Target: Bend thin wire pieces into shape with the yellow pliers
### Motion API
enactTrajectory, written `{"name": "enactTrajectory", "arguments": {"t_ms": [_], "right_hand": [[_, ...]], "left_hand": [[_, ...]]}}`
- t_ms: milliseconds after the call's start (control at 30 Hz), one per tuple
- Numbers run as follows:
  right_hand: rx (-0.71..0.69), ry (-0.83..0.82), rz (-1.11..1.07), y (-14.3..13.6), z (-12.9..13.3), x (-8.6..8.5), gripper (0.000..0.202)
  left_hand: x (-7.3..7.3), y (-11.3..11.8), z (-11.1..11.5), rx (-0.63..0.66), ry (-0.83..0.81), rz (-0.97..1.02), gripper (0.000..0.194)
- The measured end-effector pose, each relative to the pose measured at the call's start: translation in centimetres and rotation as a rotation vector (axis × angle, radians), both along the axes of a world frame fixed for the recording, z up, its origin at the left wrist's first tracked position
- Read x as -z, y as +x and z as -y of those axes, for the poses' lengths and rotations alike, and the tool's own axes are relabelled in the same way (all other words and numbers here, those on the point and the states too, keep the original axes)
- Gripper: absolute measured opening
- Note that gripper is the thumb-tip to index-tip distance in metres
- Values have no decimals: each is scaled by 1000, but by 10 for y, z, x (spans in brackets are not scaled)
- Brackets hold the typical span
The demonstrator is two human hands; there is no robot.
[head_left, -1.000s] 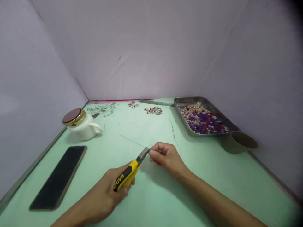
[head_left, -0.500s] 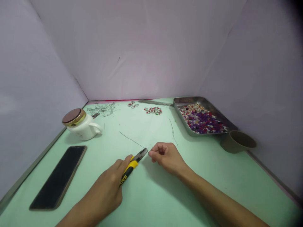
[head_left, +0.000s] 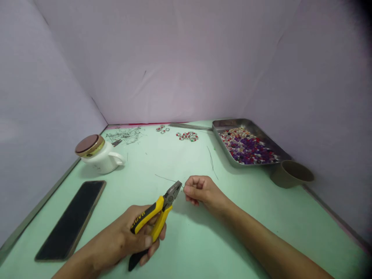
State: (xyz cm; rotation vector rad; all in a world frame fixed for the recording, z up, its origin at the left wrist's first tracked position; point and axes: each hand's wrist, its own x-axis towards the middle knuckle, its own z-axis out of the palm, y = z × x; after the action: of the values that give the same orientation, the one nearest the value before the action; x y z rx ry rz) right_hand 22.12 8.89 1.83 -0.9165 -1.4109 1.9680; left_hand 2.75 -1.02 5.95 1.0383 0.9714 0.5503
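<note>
My left hand (head_left: 139,232) is wrapped round yellow-and-black combination pliers (head_left: 158,217), the handles lying across the palm and fingers. The pliers' jaws point up and to the right, close to my right fingertips. A thin dark wire (head_left: 165,178) passes at the jaws and runs off to the left above the table. My right hand (head_left: 202,192) pinches the wire's other end between thumb and forefinger, just right of the jaws. Whether the jaws grip the wire firmly cannot be made out.
A metal tray (head_left: 229,155) of mixed beads stands at the right, beside a brown cup (head_left: 290,174). At the left are a lidded white mug (head_left: 106,157) and a phone (head_left: 71,221). Wire scraps (head_left: 124,135), beaded pieces (head_left: 187,136) and loose wires (head_left: 211,161) lie farther back.
My left hand has rolled over, turning the pliers so both handles now show, spread apart. The wire's free left end has shifted right and down. My right hand has barely moved.
</note>
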Motion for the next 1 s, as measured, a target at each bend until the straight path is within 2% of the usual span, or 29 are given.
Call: {"name": "enactTrajectory", "arguments": {"t_ms": [67,133,200,267,300,333,433,500,533,600,667,733,767,900,1000], "right_hand": [[-6,-7,3,1,-1,1,30],[10,20,53,2,-2,-1,30],[46,69,140,2,-4,-6,27],[85,107,245,1,-5,-10,23],[96,121,297,1,-4,-12,20],[103,134,341,0,-4,-14,17],[109,196,429,-1,-1,-15,11],[116,226,455,-1,1,-15,10],[116,229,456,-1,1,-14,10],[102,202,425,0,-1,-13,9],[63,146,348,2,-4,-11,9],[9,93,232,4,-8,-7,11],[-18,80,169,6,-9,-5,13],[-84,104,-16,8,-9,2,17],[-108,135,-54,7,-8,3,19]], "left_hand": [[2,-1,-1,-6,-70,121,27],[0,0,-2,-8,-55,98,27],[-2,1,-2,-17,77,-122,20],[-2,1,-3,-49,280,-454,11],[1,2,-3,-64,376,-607,16],[5,2,-2,-75,455,-741,28],[21,3,1,-55,562,-1087,69],[28,3,2,-54,579,-1258,77],[27,3,2,-62,582,-1273,76],[20,4,1,-89,567,-1140,64],[7,3,0,-97,482,-869,40],[-3,2,-1,-65,298,-572,13],[-6,1,-1,-53,215,-401,10],[2,-2,3,-43,-69,222,26],[8,-4,5,-36,-174,415,39]]}}
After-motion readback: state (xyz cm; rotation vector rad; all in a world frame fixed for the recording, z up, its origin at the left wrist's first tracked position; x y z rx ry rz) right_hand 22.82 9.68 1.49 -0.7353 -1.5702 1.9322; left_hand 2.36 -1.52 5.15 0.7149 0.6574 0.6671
